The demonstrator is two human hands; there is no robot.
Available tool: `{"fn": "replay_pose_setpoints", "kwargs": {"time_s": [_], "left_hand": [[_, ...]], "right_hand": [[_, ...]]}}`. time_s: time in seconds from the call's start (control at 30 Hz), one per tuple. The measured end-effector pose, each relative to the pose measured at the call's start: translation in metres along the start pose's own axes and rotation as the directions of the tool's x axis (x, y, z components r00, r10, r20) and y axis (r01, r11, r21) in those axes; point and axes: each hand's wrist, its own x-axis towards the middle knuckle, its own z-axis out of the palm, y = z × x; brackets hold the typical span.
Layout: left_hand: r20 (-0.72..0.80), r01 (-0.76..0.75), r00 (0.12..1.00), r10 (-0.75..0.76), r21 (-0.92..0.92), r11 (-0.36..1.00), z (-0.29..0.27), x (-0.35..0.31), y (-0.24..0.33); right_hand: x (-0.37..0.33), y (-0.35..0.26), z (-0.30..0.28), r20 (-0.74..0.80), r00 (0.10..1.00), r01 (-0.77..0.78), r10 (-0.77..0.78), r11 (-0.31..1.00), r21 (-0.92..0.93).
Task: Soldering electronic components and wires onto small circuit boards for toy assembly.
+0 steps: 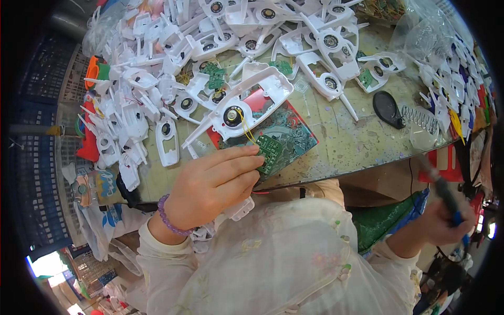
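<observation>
My left hand (209, 181), with a purple bead bracelet at its wrist, grips a green circuit board (271, 152) by its left edge. Thin yellow wires (244, 125) run from the board to a round black speaker (233, 116) set in a white plastic housing (269, 90). This housing rests on a flat red and grey-green patterned sheet (302, 131) at the table's near edge. Off to the right, my right hand (440, 222) is closed around a soldering iron (446, 195). Motion blurs the iron, and its tip points up toward the coiled spring holder (420, 119).
White housings (142, 113) lie heaped across the table's left and back. Loose green boards (214, 76) sit among them. A black oval object (388, 109) lies beside the spring. Clear plastic bags (425, 31) and more housings crowd the right side. The table (349, 142) has a curved-looking front edge.
</observation>
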Motion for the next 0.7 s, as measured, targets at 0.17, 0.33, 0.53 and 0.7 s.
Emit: {"fn": "replay_pose_setpoints", "kwargs": {"time_s": [0.17,0.33,0.53,0.7], "left_hand": [[0.0,0.009,1.0,-0.009,-0.01,1.0,0.0,-0.004,0.0],[0.013,0.017,1.0,-0.017,-0.01,1.0,0.0,-0.005,0.002],[-0.015,0.016,1.0,-0.016,-0.033,0.999,0.002,-0.006,0.0],[-0.01,0.013,1.0,-0.013,-0.027,1.0,0.001,-0.005,0.001]], "right_hand": [[-0.068,-0.042,0.044,0.492,0.869,-0.259,-0.051,0.8,0.542],[-0.084,-0.051,0.065,0.541,0.824,-0.279,-0.17,0.709,0.648],[-0.095,-0.058,0.077,0.506,0.834,-0.223,-0.221,0.704,0.675],[-0.098,-0.054,0.079,0.497,0.835,-0.213,-0.235,0.695,0.687]]}}
